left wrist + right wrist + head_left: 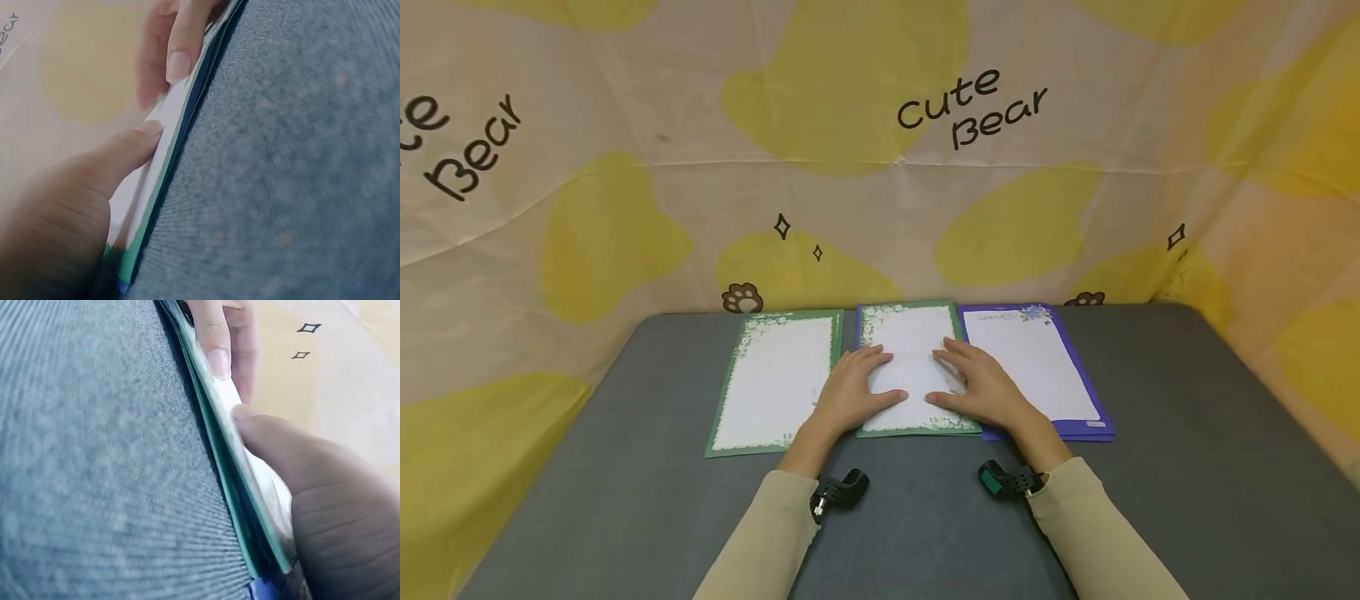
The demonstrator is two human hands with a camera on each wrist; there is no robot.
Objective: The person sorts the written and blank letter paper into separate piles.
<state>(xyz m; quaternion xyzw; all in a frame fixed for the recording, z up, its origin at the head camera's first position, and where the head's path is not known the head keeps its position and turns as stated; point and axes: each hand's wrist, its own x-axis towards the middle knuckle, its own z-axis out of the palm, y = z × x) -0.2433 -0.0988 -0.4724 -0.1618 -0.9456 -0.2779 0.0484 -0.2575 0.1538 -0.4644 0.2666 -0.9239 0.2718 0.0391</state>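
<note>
Both hands rest on the middle stack of green-bordered paper sheets (912, 333), whose top sheet is white with a leafy floral frame. My left hand (852, 390) lies over the stack's left edge, and my right hand (987, 385) over its right edge. Their thumbs point toward each other with a small gap between. In the left wrist view the left thumb (128, 153) touches the white paper, and the layered green and blue edges (181, 140) show beneath. The right wrist view shows the right thumb (275, 440) on the same stack, its lower sheets slightly fanned apart.
A green-bordered sheet (775, 375) lies to the left of the stack. At its right are blue-bordered sheets (1033, 362) with a blue flower at the top. All lie on a grey table (1195, 467), with a yellow-patterned cloth (857, 83) hanging behind.
</note>
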